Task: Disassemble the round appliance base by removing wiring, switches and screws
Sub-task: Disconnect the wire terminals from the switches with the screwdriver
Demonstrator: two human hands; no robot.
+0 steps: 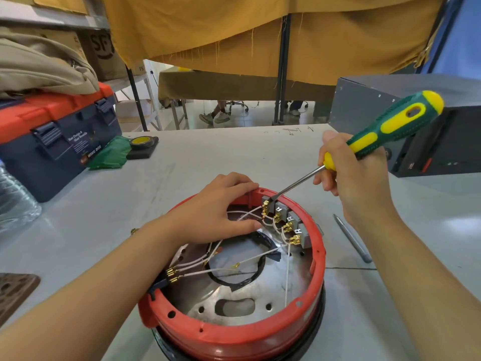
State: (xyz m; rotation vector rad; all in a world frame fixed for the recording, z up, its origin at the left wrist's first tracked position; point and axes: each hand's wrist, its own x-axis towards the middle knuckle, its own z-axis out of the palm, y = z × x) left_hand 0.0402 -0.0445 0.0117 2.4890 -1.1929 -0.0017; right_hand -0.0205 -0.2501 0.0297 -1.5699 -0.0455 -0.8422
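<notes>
The round appliance base (318,259) with a red rim lies open side up on the grey table, near the front. Inside, white wires (208,270) run to brass terminals on a row of grey switches (282,212) at the far right wall. My left hand (218,212) rests on the far rim, fingers curled over it and thumb inside near the wires. My right hand (356,183) grips a green and yellow screwdriver (385,131). Its tip touches the top of the farthest switch.
A blue and orange toolbox (57,136) stands at the left with a bag on it. A tape measure (141,143) lies beside it. A dark metal box (416,121) sits at the right. A grey pen-like tool (352,238) lies right of the base.
</notes>
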